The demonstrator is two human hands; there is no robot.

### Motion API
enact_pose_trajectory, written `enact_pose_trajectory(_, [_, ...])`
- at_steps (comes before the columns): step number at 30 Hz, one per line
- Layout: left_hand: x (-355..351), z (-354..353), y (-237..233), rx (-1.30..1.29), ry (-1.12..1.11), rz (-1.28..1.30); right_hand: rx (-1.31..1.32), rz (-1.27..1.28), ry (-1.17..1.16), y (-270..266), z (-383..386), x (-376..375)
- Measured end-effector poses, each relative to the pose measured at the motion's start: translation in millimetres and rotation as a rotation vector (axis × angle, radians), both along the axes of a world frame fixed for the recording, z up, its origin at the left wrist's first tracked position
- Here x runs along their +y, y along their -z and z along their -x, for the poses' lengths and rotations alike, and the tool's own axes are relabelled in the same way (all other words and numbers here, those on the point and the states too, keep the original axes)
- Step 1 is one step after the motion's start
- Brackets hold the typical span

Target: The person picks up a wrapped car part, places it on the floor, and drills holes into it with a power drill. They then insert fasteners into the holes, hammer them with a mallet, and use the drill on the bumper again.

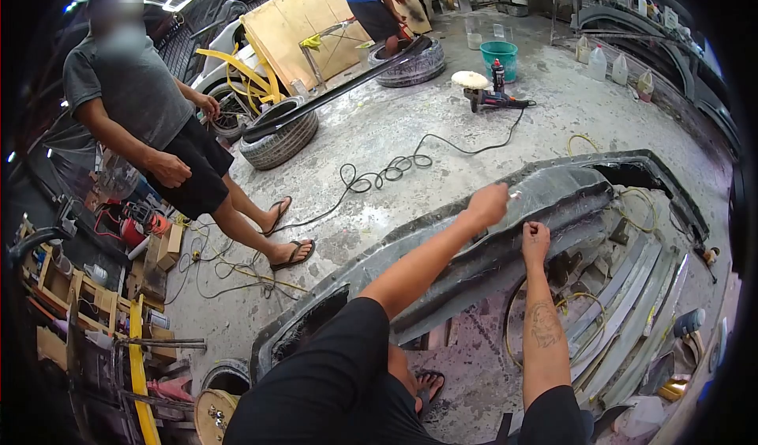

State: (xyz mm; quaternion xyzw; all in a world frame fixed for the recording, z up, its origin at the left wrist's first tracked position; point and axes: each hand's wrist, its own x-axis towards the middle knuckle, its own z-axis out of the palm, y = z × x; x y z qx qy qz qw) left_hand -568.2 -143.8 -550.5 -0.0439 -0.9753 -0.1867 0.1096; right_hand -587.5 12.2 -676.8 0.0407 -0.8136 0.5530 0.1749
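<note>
A long dark car bumper (553, 183) lies across in front of me, its surface grey and dusty. Over its upper face my left hand (488, 205) is closed, with a small whitish tip showing at the fingers; what it is I cannot tell. My right hand (536, 240) is to the right and a little lower, close over the bumper's ridged side, with fingers curled together in a pinch. Whatever is between those fingers is hidden.
Beyond the bumper, a polisher (493, 99) with a coiled cord (387, 170) rests on the concrete by a green bucket (499, 60). One person (150, 97) stands at left. Another (371, 7) bends near a long black strip (339, 90) on two tyres. Long strips (624, 311) lie at right.
</note>
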Motion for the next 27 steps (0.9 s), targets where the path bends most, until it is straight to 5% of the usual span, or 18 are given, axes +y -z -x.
enact_pose_trajectory(3, [-36.5, 24.4, 46.7, -0.050, 0.006, -0.286, -0.028, -0.009, -0.014, -6.6, -2.7, -1.4])
enact_pose_trajectory(8, [-40.6, 23.1, 79.6, 0.055, 0.123, -0.346, 0.130, -0.110, 0.054, 8.6, 1.9, -1.3])
enact_pose_trajectory(17, [-17.4, 6.1, 53.2, -0.026, 0.254, -0.261, 0.060, 0.002, 0.073, -5.1, -5.1, -6.7])
enact_pose_trajectory(21, [8.3, 4.7, 62.8, -0.039, 0.107, -0.214, 0.210, -0.115, 0.058, 8.1, 1.5, -2.4])
enact_pose_trajectory(27, [30.5, 9.2, 3.4, -0.055, 0.194, 0.078, 0.094, -0.082, -0.043, 5.0, -0.7, -1.5])
